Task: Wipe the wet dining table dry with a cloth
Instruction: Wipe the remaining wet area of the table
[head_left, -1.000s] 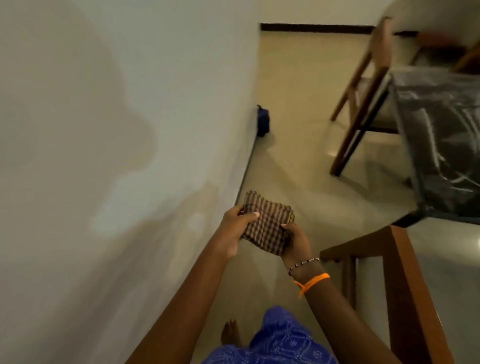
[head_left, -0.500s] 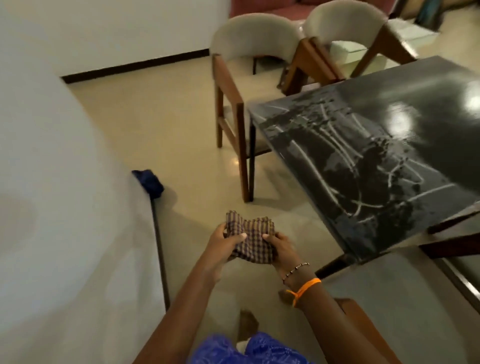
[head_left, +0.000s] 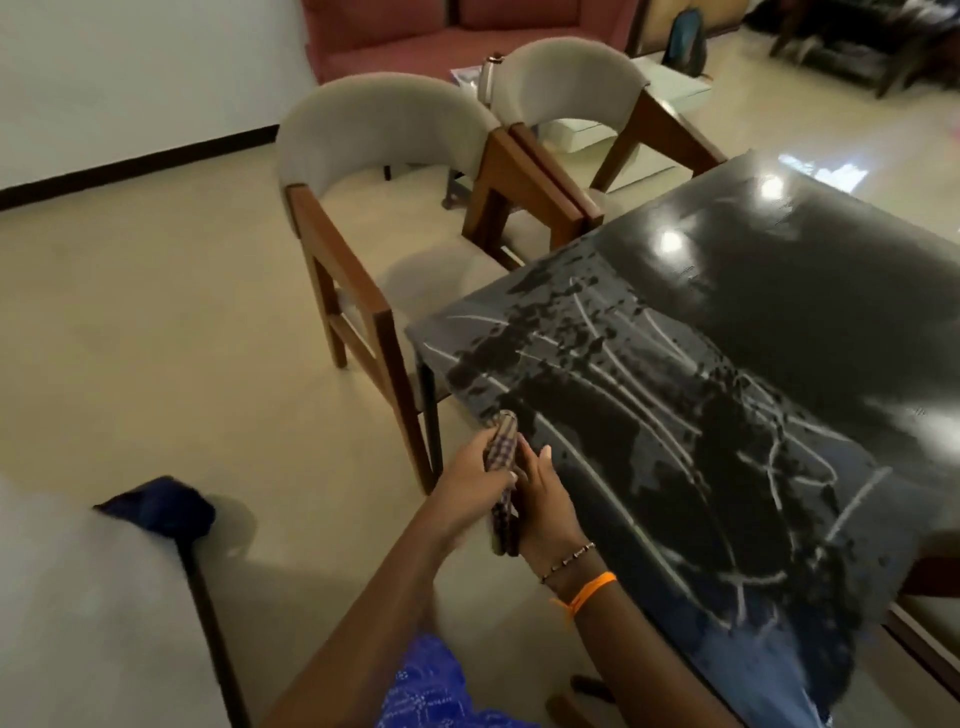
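Observation:
The dining table (head_left: 810, 291) has a glossy black top with wet patches and pale streaks over its near-left part. A folded brown checked cloth (head_left: 503, 453) stands on edge between my two hands, right at the table's near-left edge. My left hand (head_left: 470, 480) grips the cloth from the left, fingers curled round it. My right hand (head_left: 540, 499) lies against the cloth's right side, fingers fairly straight, over the table edge. It wears a bead bracelet and an orange band.
Two cushioned wooden chairs (head_left: 363, 208) stand at the table's far-left side. A white wall (head_left: 78, 597) rises at lower left with a dark blue object (head_left: 161, 506) at its corner. A red sofa (head_left: 415, 47) sits behind. Beige floor lies left of the table.
The view has swung from the wall toward the table. My hands carried the cloth up to the table's edge and pressed it flat between them, folded narrower.

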